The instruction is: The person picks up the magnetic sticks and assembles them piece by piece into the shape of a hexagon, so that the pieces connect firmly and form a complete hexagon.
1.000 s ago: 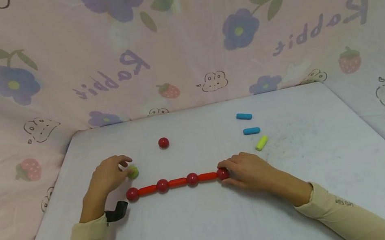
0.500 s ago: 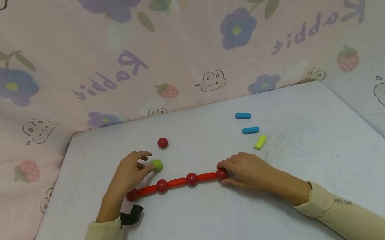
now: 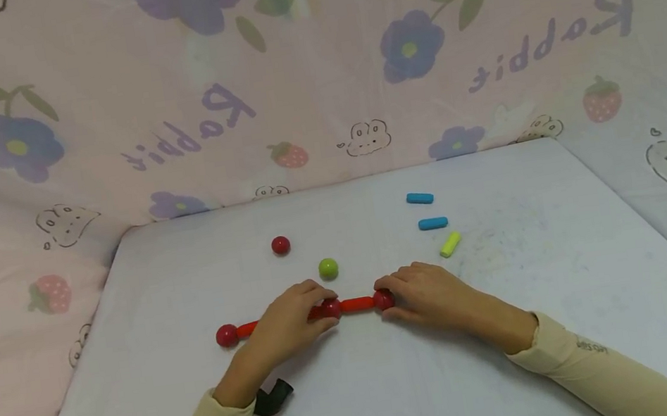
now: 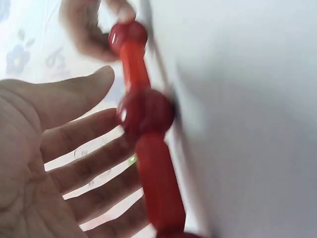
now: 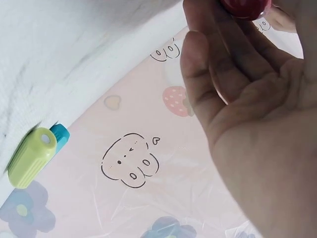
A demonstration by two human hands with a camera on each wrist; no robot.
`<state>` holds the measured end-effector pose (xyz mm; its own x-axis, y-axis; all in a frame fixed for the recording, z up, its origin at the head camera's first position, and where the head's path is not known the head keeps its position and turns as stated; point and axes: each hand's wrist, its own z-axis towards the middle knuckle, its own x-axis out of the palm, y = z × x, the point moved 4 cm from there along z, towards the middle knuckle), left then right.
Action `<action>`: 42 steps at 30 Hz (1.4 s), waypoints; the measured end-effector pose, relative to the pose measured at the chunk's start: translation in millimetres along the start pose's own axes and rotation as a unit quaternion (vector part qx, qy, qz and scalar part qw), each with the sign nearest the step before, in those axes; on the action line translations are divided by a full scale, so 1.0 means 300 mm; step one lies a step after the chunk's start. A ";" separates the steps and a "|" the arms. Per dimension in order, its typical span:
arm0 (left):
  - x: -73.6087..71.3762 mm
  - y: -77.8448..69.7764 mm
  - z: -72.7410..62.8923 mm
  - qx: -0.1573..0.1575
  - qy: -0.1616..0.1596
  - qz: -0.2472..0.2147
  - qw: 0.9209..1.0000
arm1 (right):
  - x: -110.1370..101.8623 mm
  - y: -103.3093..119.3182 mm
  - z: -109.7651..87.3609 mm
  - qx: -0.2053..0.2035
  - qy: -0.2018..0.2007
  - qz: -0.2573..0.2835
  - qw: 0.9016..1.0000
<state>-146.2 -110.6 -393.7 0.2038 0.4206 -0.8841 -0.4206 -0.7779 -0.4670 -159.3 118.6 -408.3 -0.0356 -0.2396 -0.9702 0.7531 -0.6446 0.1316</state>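
Chain (image 3: 356,304) of red balls and red rods lies on the white table (image 3: 430,393), closer to its left edge than its right, running roughly alongside the far edge. I have the right hand (image 3: 432,297) holding the right end ball (image 3: 383,299) between thumb and fingers. My left hand (image 3: 292,324) reaches across the chain at the third ball (image 3: 333,308) from the left; my left wrist feed shows its fingers extended and spread wide, thumb clear of the ball, though I can't tell whether a fingertip touches it. Just beyond, towards the far edge, sits a green ball (image 3: 328,269); a loose red ball (image 3: 280,245) lies farther towards the far left corner. Past the right hand I see a yellow-green rod (image 3: 450,244) and, nearer the far edge, two blue rods (image 3: 433,223).
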 end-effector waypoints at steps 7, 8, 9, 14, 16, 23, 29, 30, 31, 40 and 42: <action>0.039 -0.019 0.007 -0.005 -0.002 0.025 1.000 | 0.004 0.005 0.006 0.000 0.014 0.013 1.000; 0.039 -0.017 0.008 -0.009 -0.001 0.024 1.000 | 0.003 0.005 0.005 0.001 0.016 0.009 1.000; 0.040 -0.014 0.008 -0.011 0.001 0.024 1.000 | 0.002 0.006 0.004 0.002 0.019 0.006 1.000; 0.040 0.003 0.001 -0.019 0.005 0.018 1.000 | -0.005 -0.009 -0.022 0.012 0.040 -0.019 0.999; 0.039 0.012 -0.002 -0.024 0.003 0.020 1.000 | -0.014 -0.031 -0.042 0.024 0.039 -0.022 0.999; 0.023 0.033 0.008 -0.037 -0.003 0.035 0.999 | -0.076 -0.186 -0.102 0.071 -0.022 -0.021 0.997; 0.019 0.041 0.009 -0.046 -0.004 0.033 0.998 | -0.109 -0.320 -0.116 0.109 -0.052 -0.032 0.992; 0.018 0.043 0.010 -0.048 -0.003 0.032 0.998 | -0.109 -0.333 -0.116 0.112 -0.052 -0.031 0.992; 0.017 0.044 0.010 -0.049 -0.002 0.031 0.998 | -0.108 -0.344 -0.116 0.115 -0.050 -0.027 0.992; 0.015 0.055 0.015 -0.064 0.005 0.021 0.998 | -0.092 -0.366 -0.097 0.112 -0.048 -0.033 0.992; 0.020 0.056 0.016 -0.063 0.009 0.021 0.998 | -0.092 -0.370 -0.093 0.119 -0.048 -0.035 0.991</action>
<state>-156.0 -118.8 -406.8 0.2058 0.3791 -0.9022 -0.3142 -0.8475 -0.4277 -223.6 217.2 -401.9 -0.1541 -0.2486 -0.9563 0.5705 -0.8125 0.1193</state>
